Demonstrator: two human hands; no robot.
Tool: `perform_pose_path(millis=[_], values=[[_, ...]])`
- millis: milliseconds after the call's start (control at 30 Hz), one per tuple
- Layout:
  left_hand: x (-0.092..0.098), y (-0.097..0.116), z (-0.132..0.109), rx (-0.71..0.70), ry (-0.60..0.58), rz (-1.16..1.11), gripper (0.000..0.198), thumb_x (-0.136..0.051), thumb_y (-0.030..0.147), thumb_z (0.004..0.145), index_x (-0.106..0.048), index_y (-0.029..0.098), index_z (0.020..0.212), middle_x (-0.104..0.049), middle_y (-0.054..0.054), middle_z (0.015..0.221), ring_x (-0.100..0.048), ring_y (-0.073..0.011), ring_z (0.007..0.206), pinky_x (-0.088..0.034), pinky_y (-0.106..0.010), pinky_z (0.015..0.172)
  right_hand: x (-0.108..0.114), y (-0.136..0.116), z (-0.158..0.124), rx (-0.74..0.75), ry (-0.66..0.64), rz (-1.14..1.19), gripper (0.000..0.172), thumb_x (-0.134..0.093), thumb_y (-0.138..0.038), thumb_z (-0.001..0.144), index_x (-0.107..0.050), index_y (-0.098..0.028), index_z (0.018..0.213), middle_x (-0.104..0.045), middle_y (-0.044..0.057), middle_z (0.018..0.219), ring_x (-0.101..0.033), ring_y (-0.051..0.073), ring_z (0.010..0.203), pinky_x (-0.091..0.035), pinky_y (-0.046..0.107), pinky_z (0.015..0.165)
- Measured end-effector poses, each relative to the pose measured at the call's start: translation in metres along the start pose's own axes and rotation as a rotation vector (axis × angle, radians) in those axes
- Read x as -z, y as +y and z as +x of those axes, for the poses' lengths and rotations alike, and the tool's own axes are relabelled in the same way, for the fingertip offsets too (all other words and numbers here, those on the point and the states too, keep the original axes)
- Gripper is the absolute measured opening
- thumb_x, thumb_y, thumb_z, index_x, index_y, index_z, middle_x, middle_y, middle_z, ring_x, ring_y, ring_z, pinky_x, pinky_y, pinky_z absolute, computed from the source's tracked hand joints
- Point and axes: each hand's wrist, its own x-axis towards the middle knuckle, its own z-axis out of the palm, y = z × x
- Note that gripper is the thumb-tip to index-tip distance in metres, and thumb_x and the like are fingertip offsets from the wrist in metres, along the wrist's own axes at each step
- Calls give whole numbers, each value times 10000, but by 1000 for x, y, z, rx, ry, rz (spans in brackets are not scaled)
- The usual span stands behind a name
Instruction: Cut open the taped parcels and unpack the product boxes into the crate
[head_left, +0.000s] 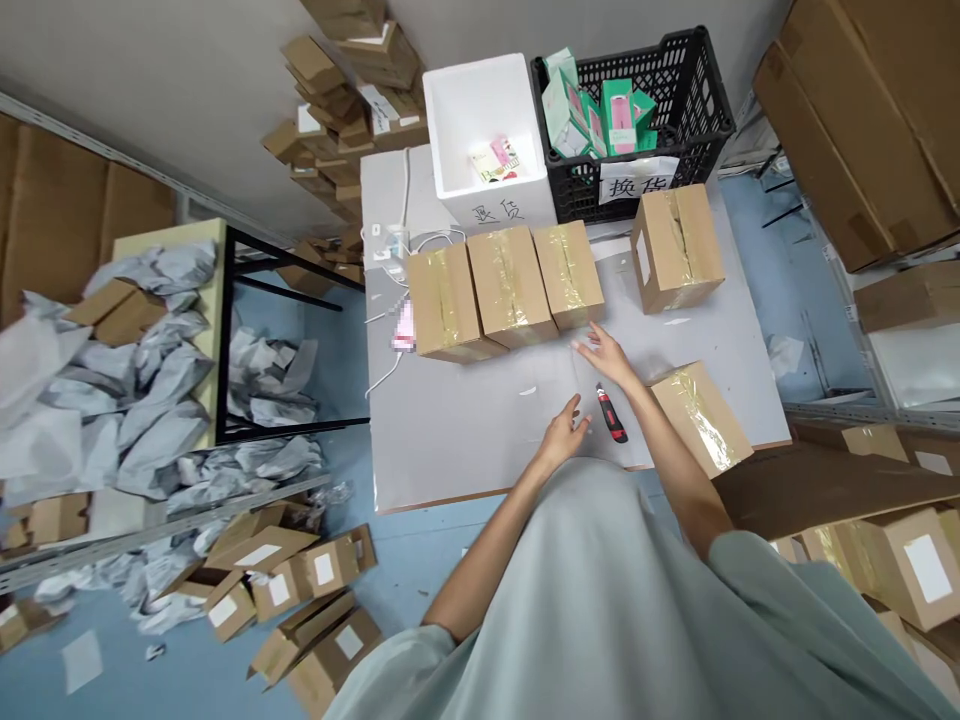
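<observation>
My left hand (564,433) is over the front of the grey tabletop (442,430), fingers apart and holding nothing. My right hand (606,355) is also open, its fingertips at the lower corner of a taped cardboard box (570,275); whether they touch it I cannot tell. That box stands at the right end of a row, beside a middle box (512,285) and a left box (448,300). Between my hands lies a red and black utility knife (613,415). Another taped box (701,418), partly hidden by my right forearm, lies to the right.
At the back stand a white foam bin (491,205) and a black crate (645,175) holding green boxes. A further carton (679,250) is at the back right. Grey parcels (142,380) fill a left-hand table. Opened cartons (337,640) lie on the floor.
</observation>
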Motion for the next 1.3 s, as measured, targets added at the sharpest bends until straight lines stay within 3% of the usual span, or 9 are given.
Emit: perform_pose_path(millis=[67, 133, 233, 367, 600, 800, 1100, 1200, 1300], values=[[-3, -2, 1, 0, -17, -12, 662, -662, 288, 1065, -544, 164, 1704, -577, -180, 1761, -691, -318, 1517, -560, -446, 1257, 33, 16, -55, 201, 84, -241, 865, -801, -701, 979, -607, -214, 1667, -596, 201, 1727, -524, 373, 1653, -409, 589, 1390], [-4, -2, 3, -1, -34, -15, 645, -665, 295, 1065, -567, 166, 1688, -601, -173, 1742, -682, -326, 1525, -550, -454, 1274, 71, 37, -115, 221, 224, -482, 954, -753, -763, 984, -511, -243, 1746, -422, 200, 1852, -352, 396, 1749, -320, 639, 1421], [-4, -1, 7, 7, -52, -17, 637, -660, 301, 1066, -569, 164, 1682, -603, -161, 1742, -677, -329, 1529, -541, -456, 1288, 121, 77, -191, 5, 342, -805, 1296, -794, -851, 874, -294, -147, 1839, -124, 303, 1927, -77, 547, 1791, -208, 788, 1385], [-9, 0, 10, 9, -90, 14, 594, -651, 308, 1067, -601, 170, 1643, -622, -156, 1726, -709, -326, 1488, -554, -457, 1275, 147, 124, -237, -203, 297, -994, 1278, -710, -827, 901, -195, -145, 1851, -25, 340, 1916, -54, 607, 1763, -206, 828, 1329], [-22, 4, 6, -54, -175, 32, 539, -660, 316, 1052, -669, 206, 1580, -757, -123, 1569, -757, -327, 1424, -589, -441, 1237, 135, 139, -215, -65, 465, -999, 1150, -681, -796, 892, -347, -173, 1799, -263, 342, 1792, -343, 577, 1600, -318, 832, 1234], [-21, -3, 0, -61, -139, -35, 517, -702, 323, 1019, -717, 212, 1523, -755, -132, 1573, -778, -340, 1396, -607, -441, 1218, 120, 129, -196, -61, 539, -986, 1153, -645, -820, 885, -412, -133, 1781, -306, 352, 1766, -342, 580, 1596, -316, 824, 1235], [2, -29, -16, -36, -66, -76, 506, -722, 363, 981, -739, 204, 1461, -733, -167, 1595, -769, -351, 1405, -594, -477, 1231, 96, 103, -156, -101, 621, -923, 1171, -670, -801, 845, -467, -79, 1744, -333, 386, 1763, -339, 604, 1604, -308, 837, 1236], [13, -39, -22, -23, -57, -99, 532, -719, 369, 979, -725, 190, 1480, -713, -183, 1616, -776, -345, 1389, -595, -478, 1230, 86, 91, -156, -87, 595, -909, 1157, -721, -768, 823, -481, -78, 1720, -346, 384, 1755, -351, 597, 1602, -307, 831, 1254], [31, -50, -23, -22, -13, -154, 576, -682, 387, 1007, -679, 165, 1539, -674, -198, 1660, -754, -324, 1419, -566, -473, 1264, 69, 77, -167, 63, 493, -932, 1127, -758, -742, 835, -482, -108, 1725, -334, 358, 1776, -335, 574, 1629, -304, 813, 1285]])
